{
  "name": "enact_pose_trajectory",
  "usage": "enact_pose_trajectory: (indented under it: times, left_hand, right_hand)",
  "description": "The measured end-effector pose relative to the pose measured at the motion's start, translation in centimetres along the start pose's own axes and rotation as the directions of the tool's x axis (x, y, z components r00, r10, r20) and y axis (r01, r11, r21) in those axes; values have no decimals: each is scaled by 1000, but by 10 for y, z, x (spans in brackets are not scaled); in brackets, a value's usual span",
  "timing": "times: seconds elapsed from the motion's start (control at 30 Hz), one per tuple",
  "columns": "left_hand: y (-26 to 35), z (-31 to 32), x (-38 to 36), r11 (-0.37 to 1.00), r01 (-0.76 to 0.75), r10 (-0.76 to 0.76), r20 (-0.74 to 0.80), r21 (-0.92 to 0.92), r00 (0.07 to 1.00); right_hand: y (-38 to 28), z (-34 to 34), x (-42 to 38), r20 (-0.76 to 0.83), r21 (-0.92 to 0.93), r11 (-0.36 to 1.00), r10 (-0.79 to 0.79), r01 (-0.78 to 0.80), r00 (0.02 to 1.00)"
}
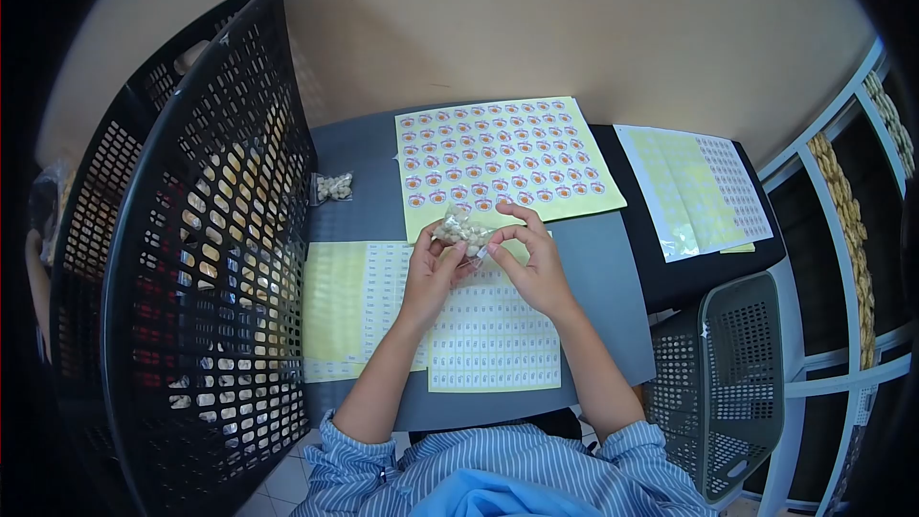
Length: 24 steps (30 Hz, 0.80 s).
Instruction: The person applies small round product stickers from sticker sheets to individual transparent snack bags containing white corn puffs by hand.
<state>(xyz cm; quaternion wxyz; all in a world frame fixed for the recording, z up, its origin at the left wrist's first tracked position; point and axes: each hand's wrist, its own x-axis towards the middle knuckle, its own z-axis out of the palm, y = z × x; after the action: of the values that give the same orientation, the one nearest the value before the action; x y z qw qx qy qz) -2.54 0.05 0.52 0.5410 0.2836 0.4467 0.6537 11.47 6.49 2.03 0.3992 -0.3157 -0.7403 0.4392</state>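
Over the middle of the grey table, my left hand is closed around a small clear plastic bag of pale, nut-like pieces. My right hand meets it from the other side, thumb and index finger pinched on a small white label at the bag's lower edge. Beneath both hands lies a sheet of small white labels on yellow backing. Just beyond them is a large sheet of round orange-and-purple stickers.
A tall black crate full of bagged goods stands at the left. Another filled bag lies at the table's left edge. More label sheets spread left of my hands. Right are a half-used sticker sheet, a green basket and a metal rack.
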Motion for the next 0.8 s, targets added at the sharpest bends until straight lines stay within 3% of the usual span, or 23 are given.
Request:
enact_pose_trajectory:
  times: [0.63,0.7,0.77,0.8]
  left_hand:
    - [-4,-1,-1,997,-9,12,35,-77,999]
    - [-5,1,-2,990,-127,126,30,63,992]
    - [-8,0,-1,985,-150,149,19,88,989]
    - [-9,1,-1,978,-174,174,9,112,985]
  right_hand:
    - [-3,8,-1,-136,-70,997,-29,19,990]
    - [-1,7,-1,-109,-80,996,-49,40,993]
    - [4,9,-2,-84,-90,994,-69,61,994]
    - [8,12,-1,-104,50,998,-23,28,994]
